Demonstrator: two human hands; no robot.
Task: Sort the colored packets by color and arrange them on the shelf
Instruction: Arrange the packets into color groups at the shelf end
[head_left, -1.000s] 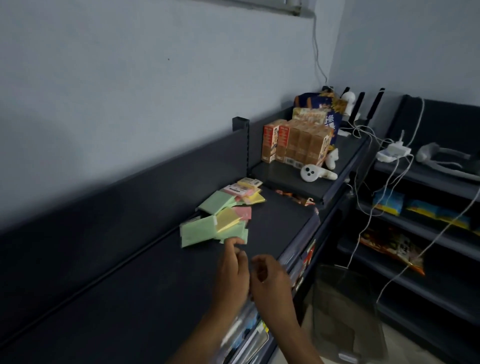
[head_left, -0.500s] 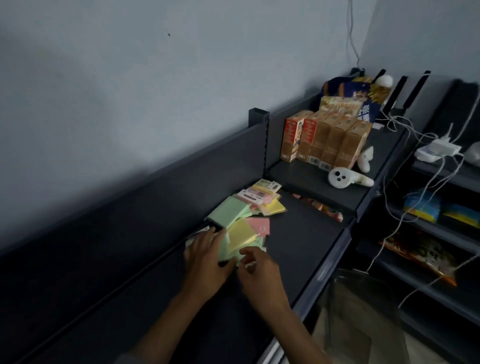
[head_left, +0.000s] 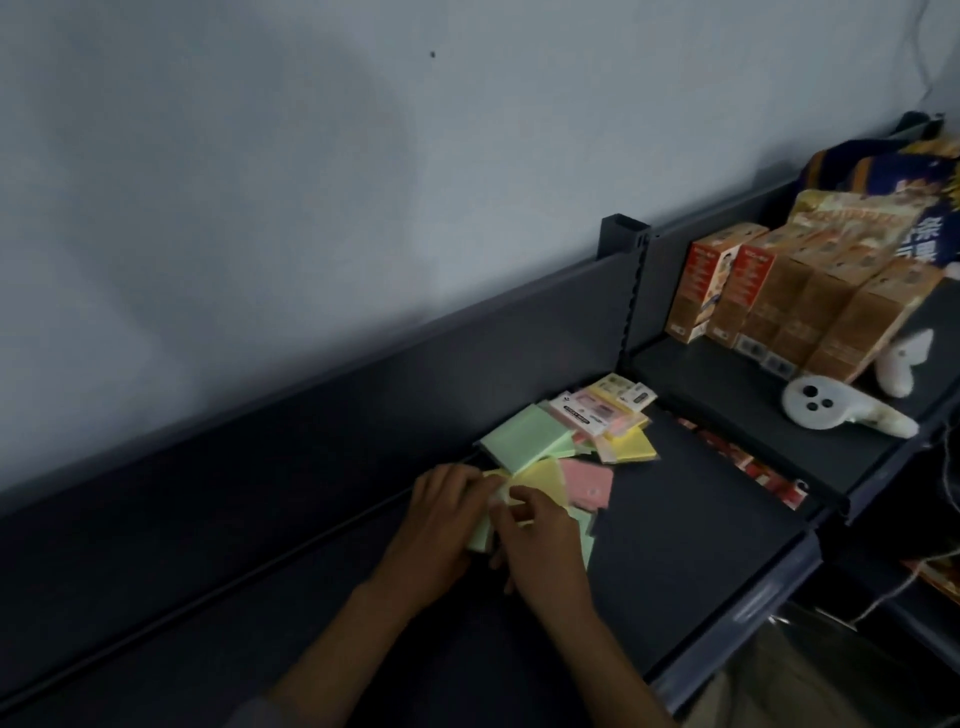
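Right by packets (head_left: 524, 441): boxes (head_left: 779, 306), wht controller (head_left: 826, 410).

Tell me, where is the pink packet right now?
In the head view the pink packet lies flat on the dark shelf, at the right edge of the pile, just beyond the right hand and beside a yellow packet.

The scene is dim and bluish, with soft light on the wall (head_left: 260, 182) and a broad faint shadow across it. The dark shelf (head_left: 675, 519) swallows detail. Everything looks soft and slightly blurred, and straight edges bow near the borders.
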